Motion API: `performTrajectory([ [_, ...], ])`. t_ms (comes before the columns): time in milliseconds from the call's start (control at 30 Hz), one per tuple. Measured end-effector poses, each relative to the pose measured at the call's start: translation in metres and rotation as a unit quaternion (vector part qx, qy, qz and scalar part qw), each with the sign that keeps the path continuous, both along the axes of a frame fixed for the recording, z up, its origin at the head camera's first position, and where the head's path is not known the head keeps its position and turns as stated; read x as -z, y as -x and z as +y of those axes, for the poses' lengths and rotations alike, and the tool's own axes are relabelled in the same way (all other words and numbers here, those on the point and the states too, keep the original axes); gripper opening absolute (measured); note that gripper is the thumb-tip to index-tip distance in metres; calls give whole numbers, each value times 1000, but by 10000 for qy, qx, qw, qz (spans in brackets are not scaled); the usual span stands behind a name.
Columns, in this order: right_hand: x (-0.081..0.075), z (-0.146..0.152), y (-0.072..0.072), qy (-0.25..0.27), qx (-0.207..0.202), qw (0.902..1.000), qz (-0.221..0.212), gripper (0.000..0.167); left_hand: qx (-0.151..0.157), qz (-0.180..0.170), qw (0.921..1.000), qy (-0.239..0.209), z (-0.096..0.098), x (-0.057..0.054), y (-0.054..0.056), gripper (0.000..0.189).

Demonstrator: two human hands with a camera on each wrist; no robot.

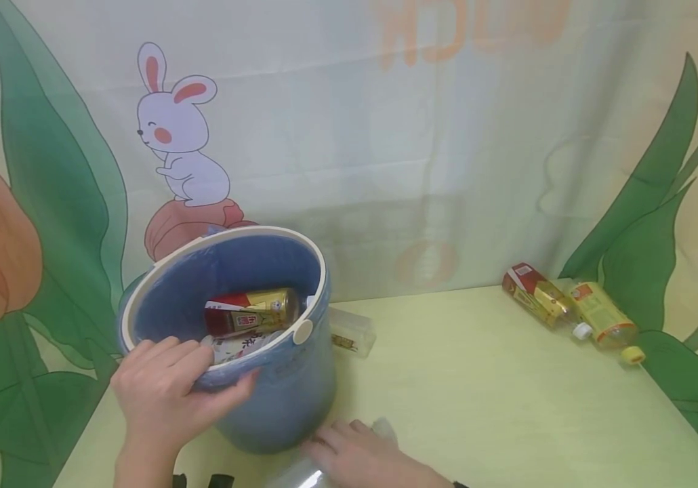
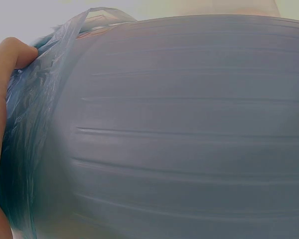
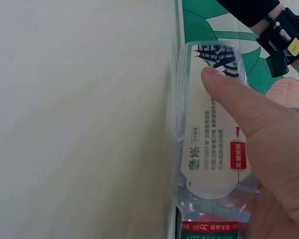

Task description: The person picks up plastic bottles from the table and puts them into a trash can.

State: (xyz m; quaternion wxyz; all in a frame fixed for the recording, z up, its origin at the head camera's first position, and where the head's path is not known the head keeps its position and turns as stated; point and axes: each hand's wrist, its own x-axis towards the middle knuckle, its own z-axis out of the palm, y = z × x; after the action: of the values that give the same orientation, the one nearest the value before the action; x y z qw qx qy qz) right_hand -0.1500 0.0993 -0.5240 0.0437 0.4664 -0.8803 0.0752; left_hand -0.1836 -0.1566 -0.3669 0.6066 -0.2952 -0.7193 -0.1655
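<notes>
My left hand grips the near rim of a blue trash bin, fingers over the edge and thumb along the outside. A blue plastic liner bag is folded over that rim. Inside the bin lies a drink bottle with a red and gold label, above white printed packaging. Low in front of the bin, my right hand holds a clear plastic bottle with a white label, its thumb across the label. A red and green label band shows just below it. The fingers behind the bottle are hidden.
A clear bottle lies against the bin's right side. Two more bottles lie at the back right, one red and gold, one with a yellow label and cap. A printed curtain hangs behind the light green table.
</notes>
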Motion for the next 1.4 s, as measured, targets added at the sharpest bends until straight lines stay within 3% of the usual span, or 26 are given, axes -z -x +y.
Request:
performTrajectory([
  [167,1,0,-1,-2,-204,9998,-23,57,14,33,10000,-25,0,0,1,62],
  [367,-2,2,1,73,-314,9988,-363,56,4,56,10000,-28,-1,0,2,61],
  [733,-2,7,6,11,-464,9979,-456,56,-61,20,10000,-26,-1,-1,1,60],
  [1200,-4,19,9,250,-394,9944,-943,46,-8,48,10000,-20,1,-3,1,61],
  [1400,-4,36,13,522,-30,9894,-1355,51,27,76,10000,-53,1,-1,2,60],
])
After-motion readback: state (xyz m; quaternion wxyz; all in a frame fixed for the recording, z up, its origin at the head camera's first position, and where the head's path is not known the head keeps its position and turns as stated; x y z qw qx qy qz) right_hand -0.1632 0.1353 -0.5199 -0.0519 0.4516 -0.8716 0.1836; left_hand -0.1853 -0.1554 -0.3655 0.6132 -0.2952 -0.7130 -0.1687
